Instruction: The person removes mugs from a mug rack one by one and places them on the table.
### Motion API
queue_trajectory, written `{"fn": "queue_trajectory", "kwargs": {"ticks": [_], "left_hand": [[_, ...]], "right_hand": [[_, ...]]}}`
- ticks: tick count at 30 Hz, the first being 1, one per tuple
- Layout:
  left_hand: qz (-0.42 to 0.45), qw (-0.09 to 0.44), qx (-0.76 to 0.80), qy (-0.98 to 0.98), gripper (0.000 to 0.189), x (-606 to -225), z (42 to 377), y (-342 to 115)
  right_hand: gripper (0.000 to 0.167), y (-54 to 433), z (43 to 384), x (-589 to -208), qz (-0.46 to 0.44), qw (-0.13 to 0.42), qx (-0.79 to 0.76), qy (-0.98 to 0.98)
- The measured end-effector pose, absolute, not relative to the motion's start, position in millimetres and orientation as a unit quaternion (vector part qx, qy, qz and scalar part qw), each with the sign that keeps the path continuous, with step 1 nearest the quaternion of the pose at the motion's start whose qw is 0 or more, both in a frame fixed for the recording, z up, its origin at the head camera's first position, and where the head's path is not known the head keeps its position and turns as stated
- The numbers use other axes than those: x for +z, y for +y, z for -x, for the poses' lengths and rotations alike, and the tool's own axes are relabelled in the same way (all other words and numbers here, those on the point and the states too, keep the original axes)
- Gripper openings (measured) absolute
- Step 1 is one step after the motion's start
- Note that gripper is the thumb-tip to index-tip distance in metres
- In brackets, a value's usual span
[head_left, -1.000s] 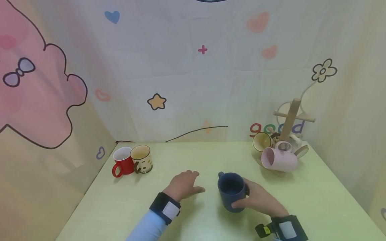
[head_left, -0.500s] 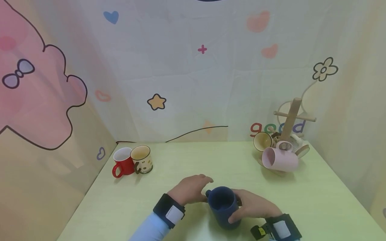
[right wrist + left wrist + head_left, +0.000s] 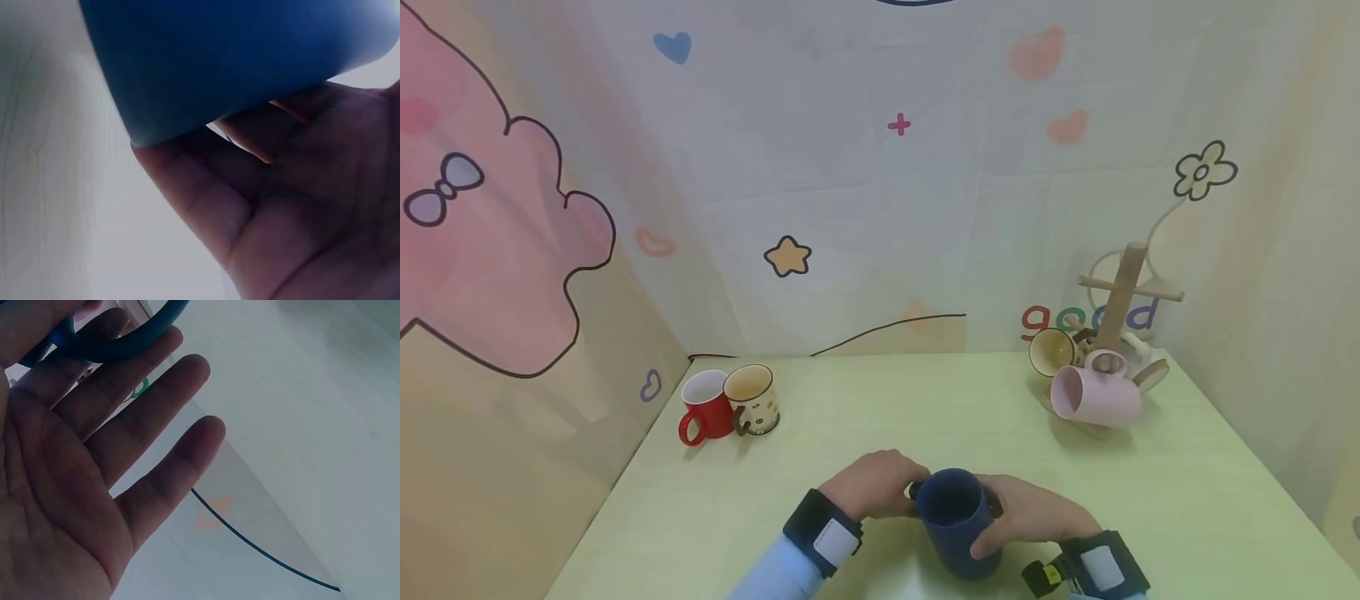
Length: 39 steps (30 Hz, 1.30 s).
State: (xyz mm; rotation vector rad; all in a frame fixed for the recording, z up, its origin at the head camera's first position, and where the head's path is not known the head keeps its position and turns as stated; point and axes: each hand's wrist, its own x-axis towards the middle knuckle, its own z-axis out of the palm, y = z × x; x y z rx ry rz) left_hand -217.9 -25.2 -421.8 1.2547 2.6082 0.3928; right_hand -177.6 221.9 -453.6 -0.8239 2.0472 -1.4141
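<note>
A dark blue mug (image 3: 961,537) is held between both hands near the front of the table, its opening up and tipped slightly. My right hand (image 3: 1033,510) grips the mug's body from the right, thumb at the front. In the right wrist view, fingers reach along the mug's blue wall (image 3: 212,62). From the left, my left hand (image 3: 877,485) pinches the mug's handle. The left wrist view shows this handle (image 3: 134,345) between thumb and forefinger, while the other fingers stretch out loosely.
A wooden mug tree (image 3: 1122,300) stands at the back right. On it hang a pink mug (image 3: 1101,398), a cream mug (image 3: 1051,353) and a white one (image 3: 1138,360). A red mug (image 3: 709,408) and a patterned cream mug (image 3: 758,407) stand together at the back left.
The right hand has brought the blue mug left and closer to the front. The left hand has moved right to it, and its fingers have closed on the handle.
</note>
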Motion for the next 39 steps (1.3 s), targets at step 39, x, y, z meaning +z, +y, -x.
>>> {"fn": "queue_trajectory", "kwargs": {"ticks": [39], "left_hand": [[-0.421, 0.075, 0.212, 0.879, 0.009, -421.4, 229.8, -44.3]], "right_hand": [[0.061, 236.3, 171.5, -448.2, 0.218, 0.187, -0.469, 0.835]]}}
